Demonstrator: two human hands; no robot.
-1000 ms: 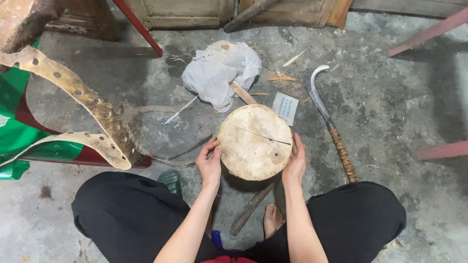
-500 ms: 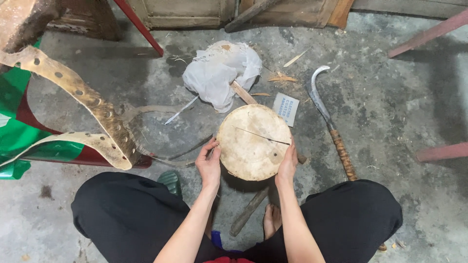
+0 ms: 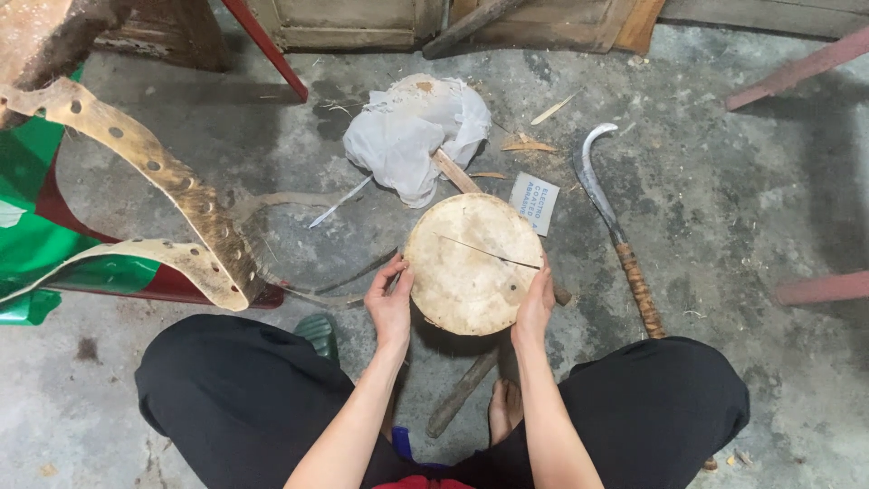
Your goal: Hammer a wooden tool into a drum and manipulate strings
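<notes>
A round, pale drum-like object with a hide top sits on the concrete floor between my knees. A thin dark line crosses its top. My left hand grips its left rim with the fingers curled around the edge. My right hand holds the right rim the same way. Both arms reach forward over my black trousers.
A curved sickle with a wrapped handle lies to the right. A crumpled white cloth over a wooden stick, a small card and wood shavings lie behind the drum. A perforated strip of hide and green-red fabric are at left.
My right hand has slid slightly around the drum's right rim. The drum stays in place and the left hand keeps its hold.
</notes>
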